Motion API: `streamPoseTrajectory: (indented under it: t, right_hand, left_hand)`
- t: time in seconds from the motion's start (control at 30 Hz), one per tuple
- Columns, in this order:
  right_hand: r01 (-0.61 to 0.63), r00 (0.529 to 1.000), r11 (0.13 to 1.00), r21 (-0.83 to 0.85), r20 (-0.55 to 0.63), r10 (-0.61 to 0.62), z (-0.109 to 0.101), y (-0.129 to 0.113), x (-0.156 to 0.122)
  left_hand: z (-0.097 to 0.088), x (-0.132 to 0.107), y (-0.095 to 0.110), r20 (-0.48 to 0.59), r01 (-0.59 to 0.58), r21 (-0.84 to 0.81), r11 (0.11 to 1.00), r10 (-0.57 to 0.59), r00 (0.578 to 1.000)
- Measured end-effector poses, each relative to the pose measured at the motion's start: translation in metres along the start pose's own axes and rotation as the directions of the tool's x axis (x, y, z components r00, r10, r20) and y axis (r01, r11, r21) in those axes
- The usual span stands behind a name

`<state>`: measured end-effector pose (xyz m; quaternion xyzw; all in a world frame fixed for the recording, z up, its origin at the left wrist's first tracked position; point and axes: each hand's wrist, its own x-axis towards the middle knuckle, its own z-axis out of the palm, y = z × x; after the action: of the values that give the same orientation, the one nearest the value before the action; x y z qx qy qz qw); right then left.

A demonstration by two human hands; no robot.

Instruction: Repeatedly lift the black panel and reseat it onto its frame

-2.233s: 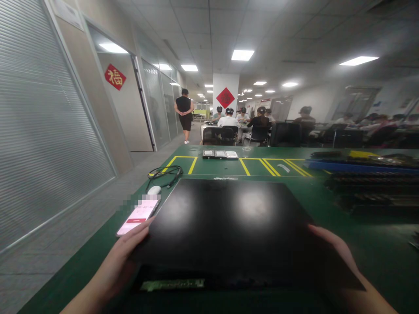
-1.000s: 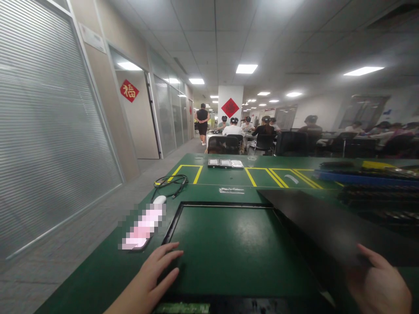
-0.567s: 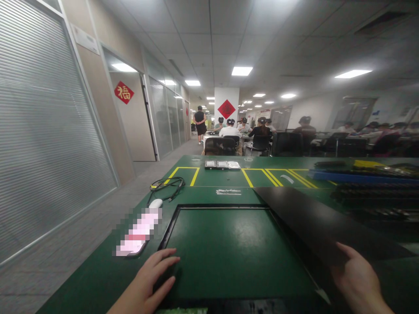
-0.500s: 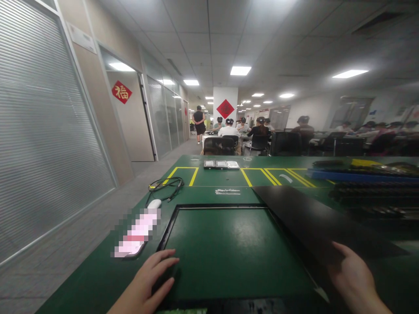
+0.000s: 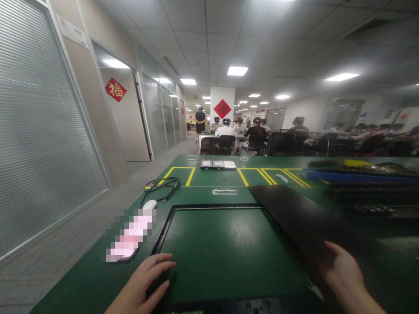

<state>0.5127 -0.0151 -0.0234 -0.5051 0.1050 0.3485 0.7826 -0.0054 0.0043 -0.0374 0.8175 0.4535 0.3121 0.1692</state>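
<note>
A thin black frame (image 5: 216, 206) lies on the green table around a stretch of bare tabletop. My left hand (image 5: 147, 279) is at its left side, fingers spread and reaching over that edge; whether it presses on it I cannot tell. A flat black panel (image 5: 294, 213) slants across the frame's right side, its far corner over the frame's far right corner. My right hand (image 5: 345, 272) grips the panel's near part, thumb uppermost, with the other fingers partly hidden in the dark.
Left of the frame are a blurred pink phone-like object (image 5: 131, 240), a white mouse (image 5: 150, 204) and a coiled black cable (image 5: 163, 188). Hard drives (image 5: 218, 165) sit farther back. Dark parts and a blue tray (image 5: 347, 175) stand at the right. Several people sit beyond the table.
The view has shifted slightly, so most things sit a little farther left. Both hands keep nearly the same places on the frame and panel. A person in the background has walked farther off.
</note>
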Motion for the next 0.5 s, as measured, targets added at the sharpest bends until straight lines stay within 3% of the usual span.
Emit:
streamPoseTrajectory:
  t: [0.5]
  right_hand:
    - [0.009,0.998,0.999,-0.034,0.059,-0.007,-0.009,0.002,0.014]
  left_hand:
    - [-0.005,0.003,0.005,-0.006,0.017,0.038,0.999,-0.016,1.0]
